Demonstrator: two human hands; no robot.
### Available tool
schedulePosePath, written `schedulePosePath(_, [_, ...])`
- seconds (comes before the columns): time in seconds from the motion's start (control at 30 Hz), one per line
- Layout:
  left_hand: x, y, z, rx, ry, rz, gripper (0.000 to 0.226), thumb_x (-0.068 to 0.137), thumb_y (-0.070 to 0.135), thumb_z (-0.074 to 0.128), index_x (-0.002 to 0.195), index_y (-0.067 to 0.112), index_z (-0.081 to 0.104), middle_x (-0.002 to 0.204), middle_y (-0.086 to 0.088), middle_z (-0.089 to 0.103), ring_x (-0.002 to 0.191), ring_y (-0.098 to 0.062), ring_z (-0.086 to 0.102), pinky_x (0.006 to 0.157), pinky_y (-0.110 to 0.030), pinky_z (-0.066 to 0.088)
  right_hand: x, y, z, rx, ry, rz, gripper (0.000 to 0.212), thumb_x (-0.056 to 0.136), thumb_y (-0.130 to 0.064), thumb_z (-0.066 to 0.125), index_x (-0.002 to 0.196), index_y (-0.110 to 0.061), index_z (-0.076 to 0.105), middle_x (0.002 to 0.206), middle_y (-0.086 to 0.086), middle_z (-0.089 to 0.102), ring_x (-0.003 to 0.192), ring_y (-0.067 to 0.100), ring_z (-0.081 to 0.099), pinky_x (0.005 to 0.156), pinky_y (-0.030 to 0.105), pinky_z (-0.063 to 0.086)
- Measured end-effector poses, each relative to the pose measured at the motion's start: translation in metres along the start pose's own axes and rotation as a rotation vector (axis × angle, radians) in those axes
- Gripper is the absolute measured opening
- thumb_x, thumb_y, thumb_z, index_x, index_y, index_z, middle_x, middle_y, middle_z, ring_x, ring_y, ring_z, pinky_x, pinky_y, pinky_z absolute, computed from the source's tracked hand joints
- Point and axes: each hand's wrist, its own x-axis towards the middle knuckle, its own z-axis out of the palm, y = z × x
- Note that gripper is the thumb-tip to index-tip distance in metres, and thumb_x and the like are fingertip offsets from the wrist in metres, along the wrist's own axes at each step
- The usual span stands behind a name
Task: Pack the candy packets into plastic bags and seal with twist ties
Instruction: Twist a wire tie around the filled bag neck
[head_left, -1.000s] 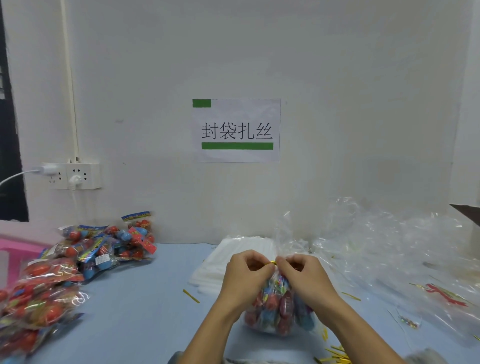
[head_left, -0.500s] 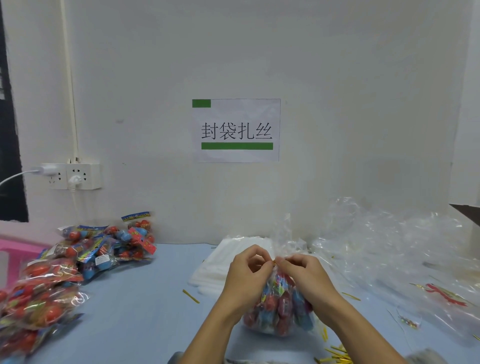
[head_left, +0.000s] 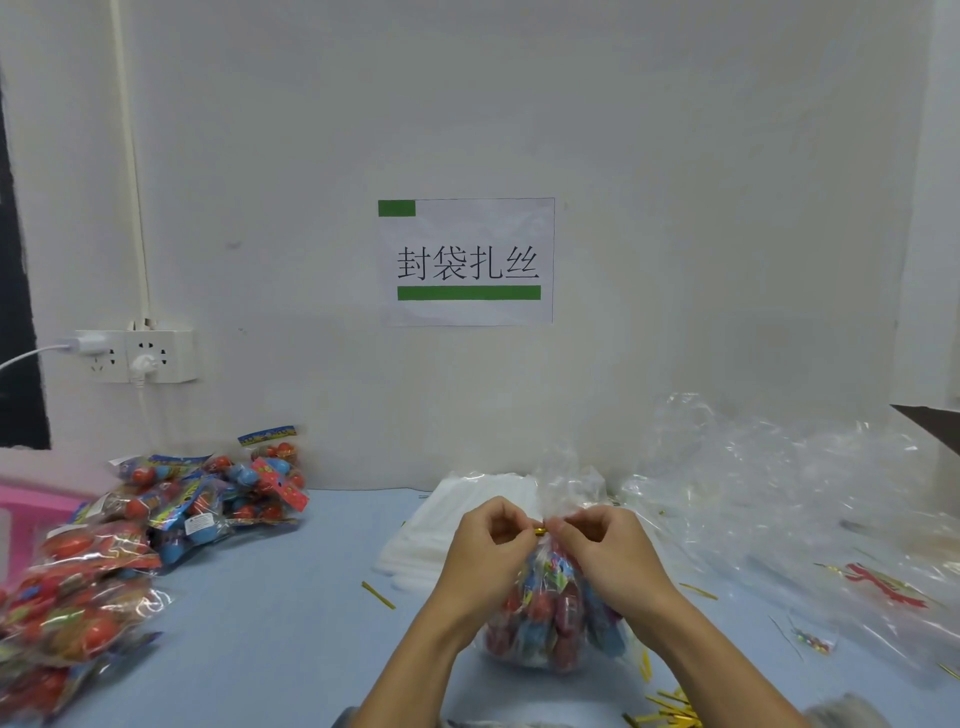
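Sealing was in progress on one filled plastic bag (head_left: 556, 618), which stood upright on the desk (head_left: 270, 623) directly in front of the person. Candy packets were already inside it, and the neck was gathered into a tuft above the hands. The left hand (head_left: 483, 551) and the right hand (head_left: 608, 551) met at that neck; the fingers (head_left: 566, 525) of both were pinched closed on a gold twist tie (head_left: 540, 531), one hand at each end. How many turns the tie had taken could not be told. By judgement, filling of this bag was complete and only the twisting remained.

Work left was considerable. A heap of loose candy packets (head_left: 218, 499) lay at the left near the wall. A further pile in clear wrapping (head_left: 78, 597) lay at the near left edge; whether these were finished bags could not be told. Spare flat bags (head_left: 457, 519) were stacked just behind the hands, and spare ties (head_left: 670, 712) were scattered at the near right, with one more tie (head_left: 378, 595) lying alone left of the hands.

The desk had a pale blue top. Crumpled clear film (head_left: 779, 493) covered its right side. A white wall carried a printed paper sign (head_left: 467, 262) and a socket strip (head_left: 135, 356) with plugs inserted.
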Motion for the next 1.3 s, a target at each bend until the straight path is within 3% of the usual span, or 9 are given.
schedulePosePath(0.13, [0.0014,-0.0038,0.0003,-0.053,0.001,-0.036,0.007,0.091,0.008,0.065,0.095,0.014,0.063,0.083,0.003,0.074,0.064,0.000,0.063,0.052,-0.013,0.044,-0.0020,-0.0035,0.0014,-0.035,-0.003,-0.047,0.020,0.095,-0.016,0.068,0.077,-0.020,0.076,0.075,-0.008,0.076,0.078,0.008,0.071,0.065,0.016,0.054])
schedulePosePath(0.27, [0.0030,-0.0044,0.0019,0.033,-0.032,0.023,0.007,0.093,0.015,0.068,0.095,0.019,0.073,0.091,0.005,0.075,0.091,-0.008,0.070,0.076,-0.016,0.054,-0.0048,-0.0066,0.0008,-0.022,-0.017,-0.108,0.025,0.094,-0.007,0.065,0.083,-0.025,0.077,0.080,-0.014,0.077,0.080,-0.001,0.071,0.067,0.009,0.051])
schedulePosePath(0.57, [0.0040,-0.0055,0.0052,0.221,0.027,0.100,0.008,0.095,0.015,0.065,0.096,0.017,0.073,0.094,0.006,0.072,0.093,-0.008,0.067,0.085,-0.022,0.056,-0.0032,-0.0058,0.0010,-0.114,0.002,-0.117,0.021,0.094,-0.006,0.064,0.091,-0.020,0.080,0.084,-0.012,0.078,0.084,0.001,0.072,0.078,0.020,0.056])
schedulePosePath(0.77, [0.0037,-0.0035,0.0060,0.455,0.066,0.245,0.010,0.094,0.013,0.063,0.090,0.020,0.069,0.089,0.010,0.068,0.088,-0.002,0.063,0.075,-0.010,0.047,-0.0026,-0.0057,-0.0010,-0.191,-0.037,-0.145,0.015,0.086,-0.007,0.072,0.085,-0.020,0.079,0.080,-0.011,0.077,0.079,0.003,0.072,0.072,0.023,0.057])
schedulePosePath(0.9, [0.0053,-0.0048,0.0049,0.642,0.077,0.314,0.011,0.097,0.016,0.055,0.094,0.021,0.064,0.093,0.015,0.052,0.100,-0.012,0.045,0.089,-0.021,0.038,-0.0034,-0.0070,-0.0006,-0.210,-0.057,-0.174,0.016,0.084,-0.006,0.073,0.079,-0.020,0.079,0.076,-0.008,0.077,0.076,0.005,0.072,0.070,0.025,0.057])
schedulePosePath(1.03, [0.0049,-0.0042,0.0056,0.733,0.066,0.396,0.013,0.100,0.013,0.050,0.098,0.019,0.062,0.094,0.016,0.040,0.095,-0.004,0.027,0.093,-0.023,0.035,-0.0020,-0.0067,-0.0011,-0.249,-0.066,-0.163,0.016,0.083,-0.011,0.068,0.067,-0.010,0.070,0.066,0.007,0.070,0.062,0.012,0.062,0.061,0.039,0.050])
schedulePosePath(1.1, [0.0043,-0.0033,0.0057,0.774,0.048,0.432,0.014,0.100,0.011,0.049,0.098,0.017,0.061,0.098,0.014,0.043,0.098,-0.005,0.029,0.095,-0.025,0.034,-0.0016,-0.0057,-0.0017,-0.260,-0.067,-0.152,0.020,0.083,-0.013,0.067,0.065,-0.005,0.064,0.063,0.012,0.065,0.057,0.013,0.052,0.056,0.037,0.042])
schedulePosePath(1.3, [0.0063,-0.0014,0.0039,0.886,0.010,0.454,0.014,0.101,0.012,0.046,0.105,0.017,0.058,0.113,0.006,0.053,0.113,-0.012,0.037,0.099,-0.027,0.031,-0.0029,-0.0063,0.0001,-0.331,-0.045,-0.120,0.038,0.088,-0.015,0.065,0.053,-0.016,0.049,0.045,-0.007,0.048,0.045,0.006,0.038,0.048,0.021,0.030])
